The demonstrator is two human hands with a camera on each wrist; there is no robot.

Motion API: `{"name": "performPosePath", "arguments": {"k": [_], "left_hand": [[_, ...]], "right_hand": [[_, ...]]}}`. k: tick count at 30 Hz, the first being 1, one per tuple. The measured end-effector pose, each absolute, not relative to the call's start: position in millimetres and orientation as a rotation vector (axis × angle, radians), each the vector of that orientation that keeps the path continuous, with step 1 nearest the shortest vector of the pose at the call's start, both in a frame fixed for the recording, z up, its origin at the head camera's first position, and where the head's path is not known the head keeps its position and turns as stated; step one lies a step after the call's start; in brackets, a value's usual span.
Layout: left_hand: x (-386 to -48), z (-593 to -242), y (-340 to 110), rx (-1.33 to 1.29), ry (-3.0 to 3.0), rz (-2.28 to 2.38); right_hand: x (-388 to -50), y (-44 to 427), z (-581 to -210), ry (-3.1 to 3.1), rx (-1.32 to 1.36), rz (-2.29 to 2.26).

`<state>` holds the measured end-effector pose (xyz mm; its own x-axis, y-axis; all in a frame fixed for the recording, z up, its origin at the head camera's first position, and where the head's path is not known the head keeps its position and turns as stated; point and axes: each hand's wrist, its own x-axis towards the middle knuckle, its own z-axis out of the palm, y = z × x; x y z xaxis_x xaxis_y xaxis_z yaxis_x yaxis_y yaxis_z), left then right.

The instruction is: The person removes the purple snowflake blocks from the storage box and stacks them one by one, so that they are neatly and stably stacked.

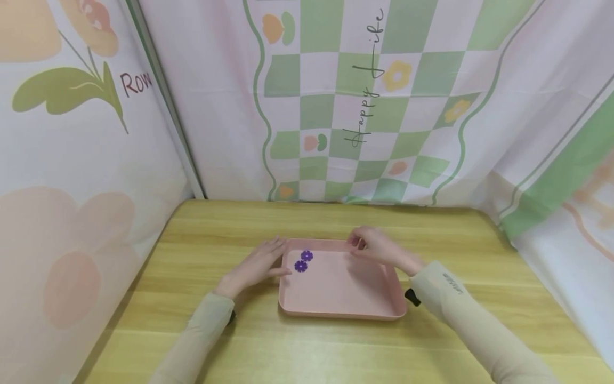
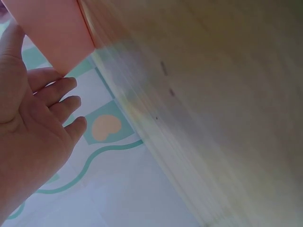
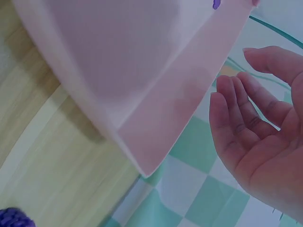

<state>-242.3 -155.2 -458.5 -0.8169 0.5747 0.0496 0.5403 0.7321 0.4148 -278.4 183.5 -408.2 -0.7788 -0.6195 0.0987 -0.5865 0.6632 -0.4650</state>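
Two purple flower-shaped pieces (image 1: 300,266) lie near the left back corner of a shallow pink tray (image 1: 342,288). My left hand (image 1: 256,266) is at the tray's left side, fingers stretched out against its outer wall and thumb over the rim. In the left wrist view its fingers lie against the pink wall. Over the tray's back rim hovers my right hand (image 1: 376,248), its fingers loosely bent. The right wrist view shows a gap between thumb and fingers (image 3: 227,106), with nothing held. A bit of purple piece (image 3: 216,4) shows inside the tray there.
The tray stands on a wood-grain table (image 1: 230,341). A patterned curtain (image 1: 355,106) hangs behind the table, with more cloth at both sides. At the lower left of the right wrist view, a bumpy purple thing (image 3: 15,217) is partly cut off. A black object (image 1: 412,297) shows beside the right cuff.
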Motion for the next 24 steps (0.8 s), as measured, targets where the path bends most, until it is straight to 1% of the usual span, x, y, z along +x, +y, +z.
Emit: {"name": "performPosePath", "arguments": {"k": [16, 24], "left_hand": [[-242.8, -458.5, -155.3, 0.898, 2.855, 0.619], [-241.8, -455.6, -154.1, 0.891, 2.843, 0.623]], "right_hand": [[-281.4, 150.7, -405.2, 2.768, -1.039, -0.701], [-286.3, 138.3, -413.2, 2.751, -1.029, -0.698]]}}
